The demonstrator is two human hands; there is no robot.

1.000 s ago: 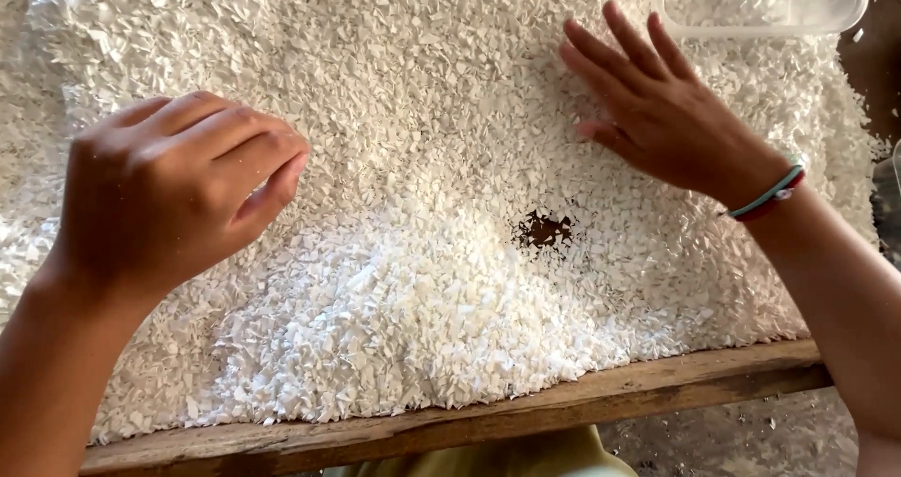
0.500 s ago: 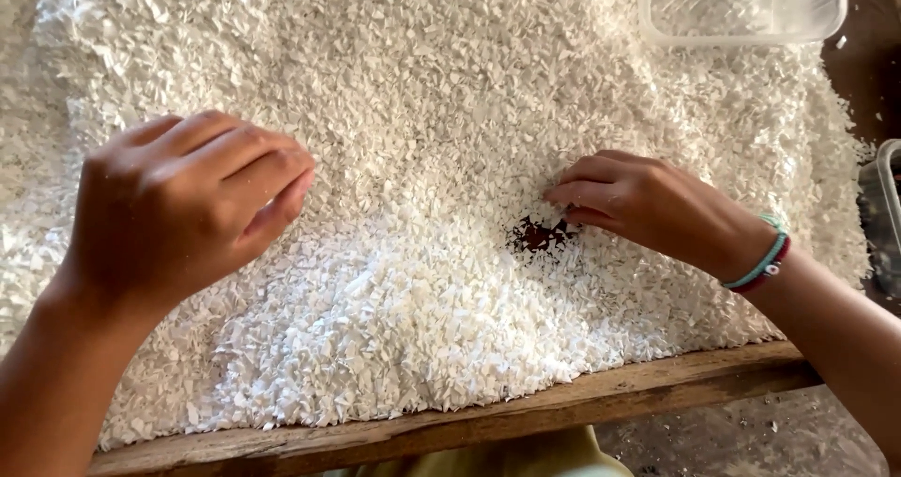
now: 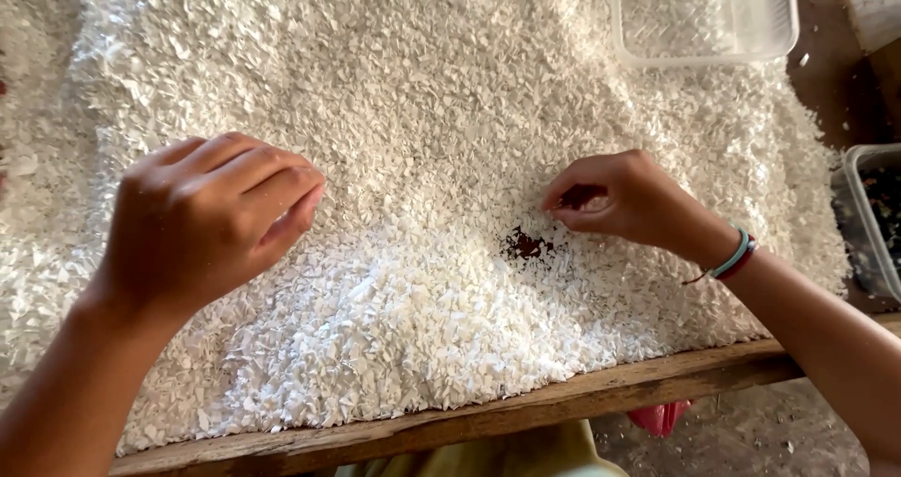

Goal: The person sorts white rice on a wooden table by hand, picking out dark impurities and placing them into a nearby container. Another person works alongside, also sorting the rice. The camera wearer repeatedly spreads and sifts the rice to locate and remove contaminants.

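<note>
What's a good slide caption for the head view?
Two hands pick through white flakes, right fingertips beside a small dark pile.

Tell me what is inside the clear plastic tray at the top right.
The clear plastic tray holds a thin layer of white flakes, like the white flakes spread around it. Its top edge is cut off by the picture, so that part stays unseen.

A clear rectangular plastic container (image 3: 704, 17) sits at the top right on the white flakes, and another clear container (image 3: 873, 219), holding dark bits, stands at the right edge
</note>
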